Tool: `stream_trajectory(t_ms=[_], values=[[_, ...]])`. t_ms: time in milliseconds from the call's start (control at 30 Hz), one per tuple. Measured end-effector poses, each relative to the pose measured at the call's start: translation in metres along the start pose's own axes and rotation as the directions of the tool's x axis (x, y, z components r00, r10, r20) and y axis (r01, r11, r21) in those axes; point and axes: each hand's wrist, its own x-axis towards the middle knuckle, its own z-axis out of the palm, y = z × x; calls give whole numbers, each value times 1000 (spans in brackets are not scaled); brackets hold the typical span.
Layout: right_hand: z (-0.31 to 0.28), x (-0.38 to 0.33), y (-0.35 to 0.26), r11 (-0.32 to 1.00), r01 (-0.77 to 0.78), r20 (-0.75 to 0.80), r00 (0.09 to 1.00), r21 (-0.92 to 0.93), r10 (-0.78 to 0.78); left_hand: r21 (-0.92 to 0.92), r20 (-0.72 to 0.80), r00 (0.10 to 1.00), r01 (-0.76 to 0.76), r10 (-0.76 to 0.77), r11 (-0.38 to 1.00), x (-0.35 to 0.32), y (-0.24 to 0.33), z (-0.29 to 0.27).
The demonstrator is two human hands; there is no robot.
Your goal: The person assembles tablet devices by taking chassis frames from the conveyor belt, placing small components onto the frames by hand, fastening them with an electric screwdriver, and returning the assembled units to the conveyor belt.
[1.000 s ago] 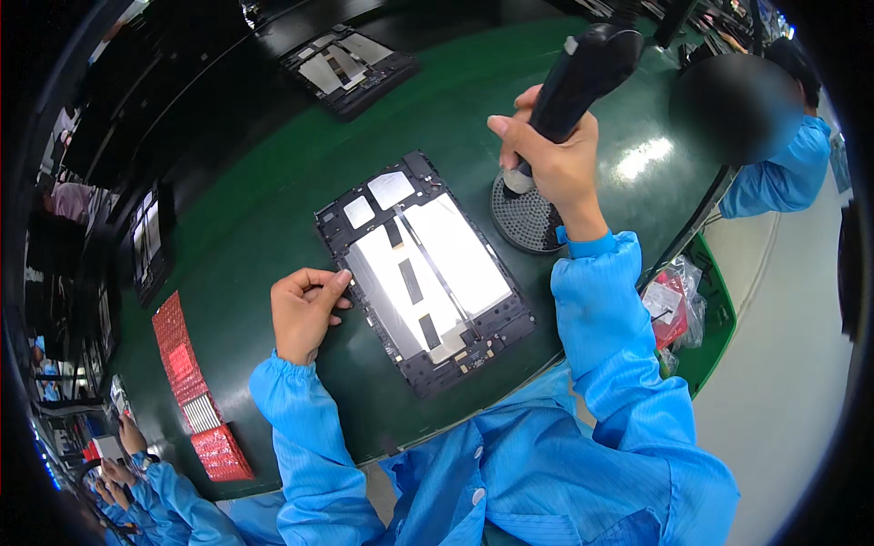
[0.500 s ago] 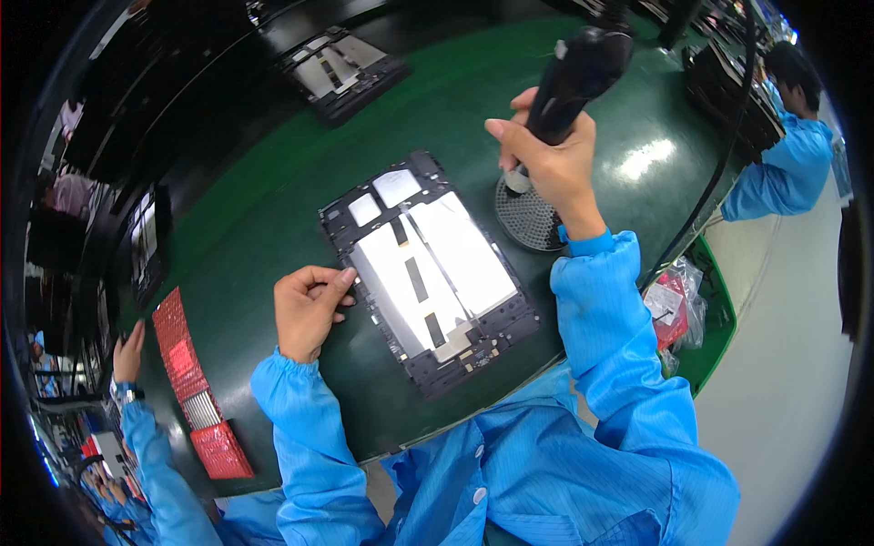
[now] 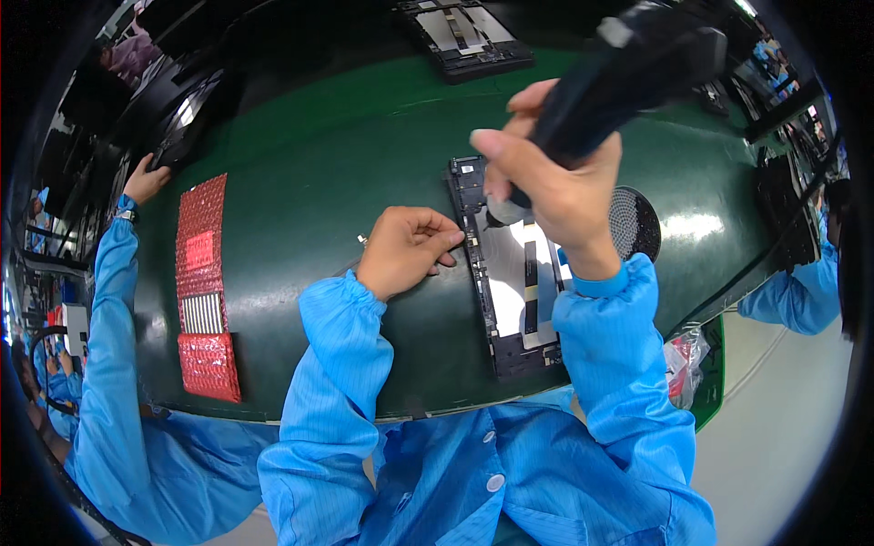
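My right hand is wrapped round a black electric screwdriver, tilted, with a pale round collar near its tip. That lower end is over the upper left part of an opened tablet, a black frame with silver battery cells; whether the tip touches is hidden. The hand and tool cover much of the tablet's right side. At the left edge of the tablet, my left hand has thumb and forefinger pinched together; what lies between them is too small to make out. A small piece with a pale end shows beside that hand.
Right of the tablet sits a round perforated dish. Red bubble wrap with striped parts lies left. Another opened tablet is at the back. A co-worker's hand reaches in at far left. A green bin stands lower right.
My right hand has carried the screwdriver from above the round dish to the tablet's upper left. My left hand stays at the tablet's left edge. The whole view has shifted.
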Motion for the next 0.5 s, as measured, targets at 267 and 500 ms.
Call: stream_trajectory(t_ms=[267,500], values=[[7,1,20,992,-26,43,999,-122,31,13,-15,1000,-10,10,1000,2,-1,1],[11,1,27,997,-2,35,999,-73,4,12,-23,999,-27,28,1000,1,-2,0]])
